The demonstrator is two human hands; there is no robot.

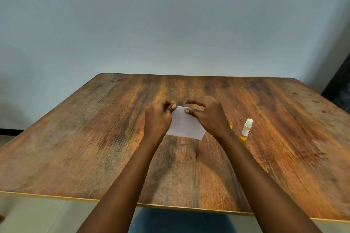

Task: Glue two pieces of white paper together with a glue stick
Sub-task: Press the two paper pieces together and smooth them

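A white paper (186,126) lies in the middle of the wooden table (94,138); I cannot tell whether it is one sheet or two stacked. My left hand (158,117) pinches the paper's far left corner between thumb and curled fingers. My right hand (207,114) hovers over the far right part with curled fingers, its thumb tip touching the paper's far edge. A glue stick (246,129), white with a yellow base and no cap on, stands upright to the right of my right hand. A small yellow thing (230,126), perhaps the cap, peeks out behind my right wrist.
The table's far edge meets a pale wall (170,24). A dark object (339,89) stands beyond the table's right corner. The near table edge runs across the bottom, with a blue seat (181,221) below it.
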